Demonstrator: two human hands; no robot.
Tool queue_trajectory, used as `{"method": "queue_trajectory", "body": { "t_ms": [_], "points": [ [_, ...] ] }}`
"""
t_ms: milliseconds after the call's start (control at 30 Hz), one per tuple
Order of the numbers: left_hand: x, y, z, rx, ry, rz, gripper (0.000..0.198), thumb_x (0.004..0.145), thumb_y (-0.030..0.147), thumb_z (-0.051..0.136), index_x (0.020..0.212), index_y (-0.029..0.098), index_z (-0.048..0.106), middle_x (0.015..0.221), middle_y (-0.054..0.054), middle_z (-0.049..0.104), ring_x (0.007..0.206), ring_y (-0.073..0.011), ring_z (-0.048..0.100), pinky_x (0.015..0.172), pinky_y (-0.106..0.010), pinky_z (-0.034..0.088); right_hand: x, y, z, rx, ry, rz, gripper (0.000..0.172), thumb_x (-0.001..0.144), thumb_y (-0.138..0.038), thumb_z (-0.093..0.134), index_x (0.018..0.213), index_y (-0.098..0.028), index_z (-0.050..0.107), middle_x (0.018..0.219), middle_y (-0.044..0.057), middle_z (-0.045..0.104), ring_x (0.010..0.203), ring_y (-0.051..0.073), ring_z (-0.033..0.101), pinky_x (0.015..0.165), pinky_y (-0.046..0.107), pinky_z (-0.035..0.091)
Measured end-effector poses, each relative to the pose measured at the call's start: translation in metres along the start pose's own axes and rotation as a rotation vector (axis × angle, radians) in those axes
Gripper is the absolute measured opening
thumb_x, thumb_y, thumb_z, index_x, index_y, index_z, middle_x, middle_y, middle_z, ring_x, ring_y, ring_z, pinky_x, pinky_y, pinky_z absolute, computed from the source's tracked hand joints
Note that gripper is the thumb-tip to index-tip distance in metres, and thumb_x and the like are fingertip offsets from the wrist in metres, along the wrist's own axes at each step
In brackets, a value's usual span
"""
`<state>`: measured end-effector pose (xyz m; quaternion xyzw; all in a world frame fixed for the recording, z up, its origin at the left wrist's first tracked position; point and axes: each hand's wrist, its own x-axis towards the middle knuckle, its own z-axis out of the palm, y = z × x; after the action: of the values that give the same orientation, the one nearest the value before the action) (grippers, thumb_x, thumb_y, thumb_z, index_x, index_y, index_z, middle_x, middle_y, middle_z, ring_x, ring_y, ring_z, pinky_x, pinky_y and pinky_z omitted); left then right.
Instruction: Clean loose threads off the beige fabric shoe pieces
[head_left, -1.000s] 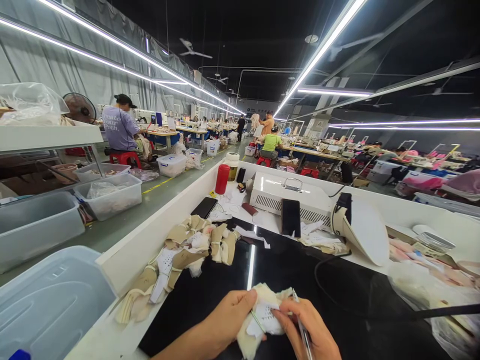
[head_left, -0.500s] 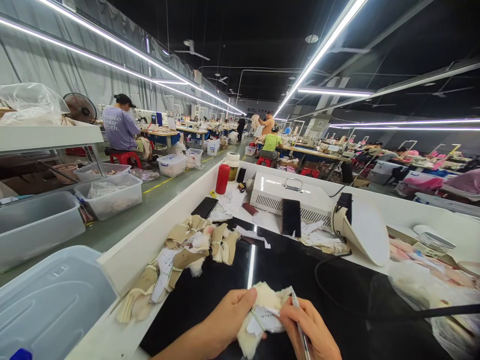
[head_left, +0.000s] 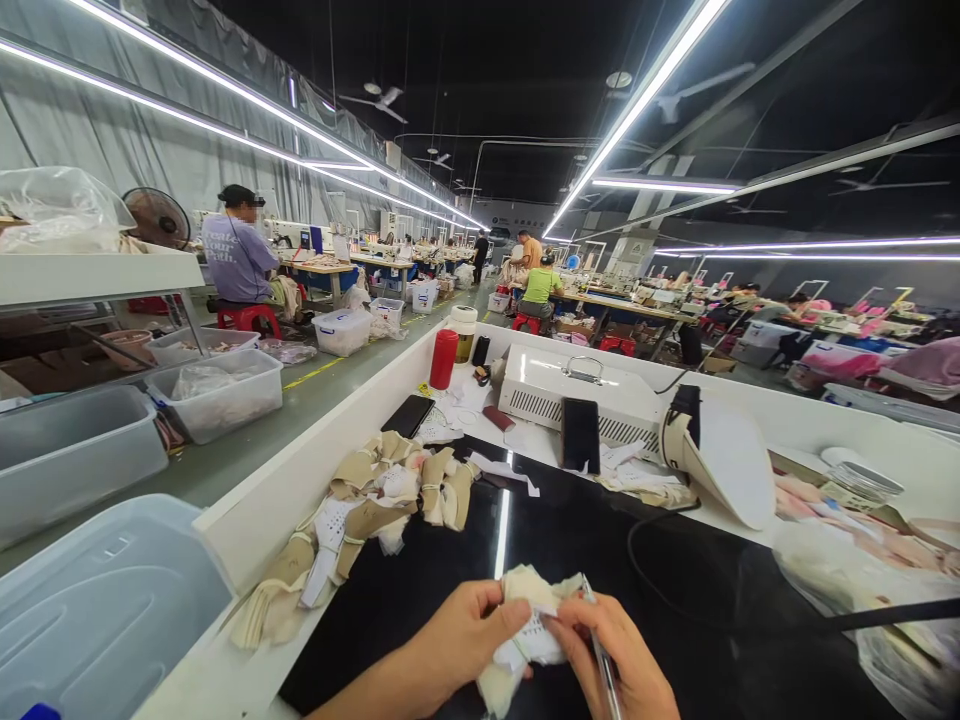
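Black and glossy, the worktop [head_left: 600, 540] in front of me sits inside a white-walled bench in a long factory hall lit by strip lights. Just above its near edge I hold one cream fabric piece [head_left: 525, 590] with a white perforated patch on it, gripped between both hands. My left hand [head_left: 465, 640] is closed, thumb on top and fingers underneath, pinching the piece's left side. My right hand [head_left: 622, 650] is closed too, fingertips nipping the right side, with one thin metal tool [head_left: 602, 660] tucked along its fingers and pointing up toward the fabric. Farther up the worktop on my left lies one loose heap of beige and white cut pieces [head_left: 360, 510]. Beyond it I count two black phones: one flat [head_left: 409, 415] near the bench wall and one propped upright [head_left: 580, 435] against a white metal box [head_left: 577, 385]. One red bottle [head_left: 444, 358] stands at the far corner. One white lamp head [head_left: 720, 455] leans at the right of the box. Across the aisle, a seated person [head_left: 236, 255] works at another table.
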<state>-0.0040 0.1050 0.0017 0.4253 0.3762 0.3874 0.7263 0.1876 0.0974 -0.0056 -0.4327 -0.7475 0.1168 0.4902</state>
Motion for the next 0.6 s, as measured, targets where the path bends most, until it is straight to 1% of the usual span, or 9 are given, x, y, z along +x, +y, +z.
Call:
{"method": "queue_trajectory", "body": {
  "t_ms": [67,167,267,333,433,533,600],
  "points": [
    [0.000,0.000,-0.001,0.011,0.016,-0.016,0.079,0.062,0.079,0.079,0.100,0.009,0.072,0.083,-0.007,0.069,0.062,-0.0123,0.059,0.061,-0.024,0.045,0.001,0.003,-0.003,-0.057,0.024,0.006,0.014,0.096,-0.040,0.068,0.097,-0.026,0.070,0.087,0.002,0.068,0.070,0.018,0.069,0.065,0.021,0.059],
    [0.003,-0.004,-0.002,0.005,0.050,-0.044,0.082,0.061,0.082,0.075,0.098,0.009,0.071,0.078,-0.006,0.069,0.059,-0.0126,0.058,0.058,-0.024,0.044,0.002,0.008,-0.007,-0.123,0.067,0.071,0.025,0.097,-0.047,0.065,0.110,-0.027,0.069,0.088,0.002,0.070,0.071,0.019,0.072,0.066,0.022,0.061],
    [0.007,-0.010,-0.003,-0.012,0.074,-0.055,0.083,0.057,0.084,0.075,0.094,0.010,0.069,0.074,-0.006,0.069,0.058,-0.0129,0.058,0.059,-0.025,0.046,0.007,0.012,-0.012,-0.171,0.081,0.159,0.030,0.100,-0.047,0.056,0.120,-0.026,0.065,0.098,0.005,0.075,0.085,0.024,0.076,0.072,0.025,0.063],
    [0.009,-0.013,-0.003,-0.019,0.082,-0.054,0.082,0.057,0.084,0.075,0.093,0.011,0.069,0.074,-0.005,0.068,0.059,-0.0133,0.058,0.060,-0.026,0.047,0.013,0.016,-0.014,-0.185,0.090,0.158,0.033,0.101,-0.043,0.052,0.126,-0.025,0.061,0.101,0.007,0.075,0.089,0.025,0.076,0.074,0.027,0.064],
    [0.014,-0.019,-0.004,-0.019,0.078,-0.038,0.080,0.059,0.083,0.075,0.092,0.011,0.068,0.075,-0.006,0.068,0.059,-0.0139,0.059,0.059,-0.026,0.046,0.029,0.022,-0.016,-0.212,0.079,0.097,0.041,0.100,-0.035,0.042,0.138,-0.024,0.052,0.110,0.008,0.071,0.091,0.024,0.075,0.078,0.032,0.063],
    [0.020,-0.025,-0.008,-0.002,0.057,-0.020,0.085,0.057,0.088,0.072,0.091,0.010,0.067,0.072,-0.006,0.066,0.056,-0.0145,0.057,0.056,-0.026,0.044,0.052,0.028,-0.017,-0.307,0.055,0.094,0.048,0.101,-0.029,0.032,0.146,-0.024,0.046,0.128,0.011,0.064,0.105,0.027,0.070,0.088,0.042,0.060],
    [0.024,-0.027,-0.012,0.019,0.032,0.009,0.086,0.056,0.090,0.071,0.089,0.010,0.067,0.072,-0.006,0.066,0.058,-0.0154,0.058,0.058,-0.027,0.044,0.071,0.031,-0.017,-0.342,0.088,0.089,0.048,0.101,-0.029,0.030,0.146,-0.023,0.047,0.132,0.012,0.061,0.112,0.029,0.066,0.092,0.046,0.056]
  ]
}}
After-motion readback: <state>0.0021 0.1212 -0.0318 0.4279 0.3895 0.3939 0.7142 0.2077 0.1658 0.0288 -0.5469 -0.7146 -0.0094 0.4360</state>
